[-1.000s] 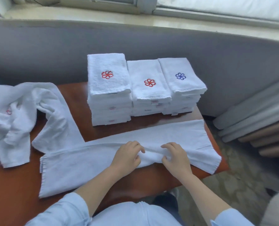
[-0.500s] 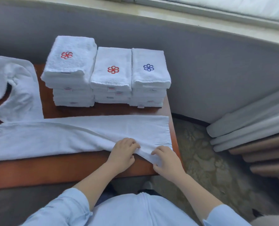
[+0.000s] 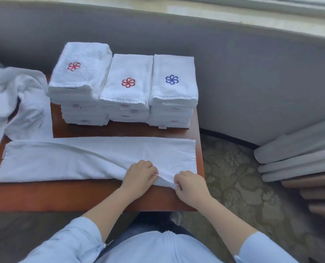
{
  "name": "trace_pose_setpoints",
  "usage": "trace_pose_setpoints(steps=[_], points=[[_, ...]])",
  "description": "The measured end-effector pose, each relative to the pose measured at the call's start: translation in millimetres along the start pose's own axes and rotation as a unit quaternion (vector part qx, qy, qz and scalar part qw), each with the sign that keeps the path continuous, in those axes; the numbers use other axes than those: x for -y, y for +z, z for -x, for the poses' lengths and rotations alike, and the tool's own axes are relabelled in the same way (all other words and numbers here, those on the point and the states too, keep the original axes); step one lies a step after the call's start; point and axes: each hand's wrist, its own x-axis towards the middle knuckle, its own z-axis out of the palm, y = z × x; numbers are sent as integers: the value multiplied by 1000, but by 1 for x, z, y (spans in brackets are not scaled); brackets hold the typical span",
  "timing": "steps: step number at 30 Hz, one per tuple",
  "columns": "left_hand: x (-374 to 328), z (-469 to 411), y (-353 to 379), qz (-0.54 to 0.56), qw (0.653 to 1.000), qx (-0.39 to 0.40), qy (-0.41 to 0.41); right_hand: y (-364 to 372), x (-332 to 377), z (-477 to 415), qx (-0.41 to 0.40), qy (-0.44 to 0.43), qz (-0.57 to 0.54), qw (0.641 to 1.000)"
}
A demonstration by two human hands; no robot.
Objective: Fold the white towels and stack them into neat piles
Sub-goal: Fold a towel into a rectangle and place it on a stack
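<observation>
Head view: my left grip (image 3: 138, 177) and right grip (image 3: 190, 185) each pinch the near edge of the long towel (image 3: 72, 162) lying across the desk (image 3: 63, 196). Fingertips curl under, hidden. Three folded stacks (image 3: 128, 88) stand at 12 o'clock; loose towels (image 3: 15, 95) at 10 o'clock run out of frame.

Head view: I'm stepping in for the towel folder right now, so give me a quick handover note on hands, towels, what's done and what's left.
Left hand: pinching the near edge of the long towel.
Right hand: pinching the same edge, close beside the left.
The long towel lies in a strip across the wooden table, partly folded.
Done: three stacks of folded towels at the back, left stack, middle stack, right stack.
Left: finish folding this towel, stack it, then fold the crumpled towels at far left.
</observation>
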Motion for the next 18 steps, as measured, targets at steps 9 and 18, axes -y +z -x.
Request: trace_pose_setpoints(steps=[9, 18], points=[[2, -84, -37, -18, 999, -46, -4, -65, -27, -67, -131, 255, -267, 920], [9, -117, -13, -77, 997, -29, -10, -47, -50, -87, 4, 211, -130, 969]])
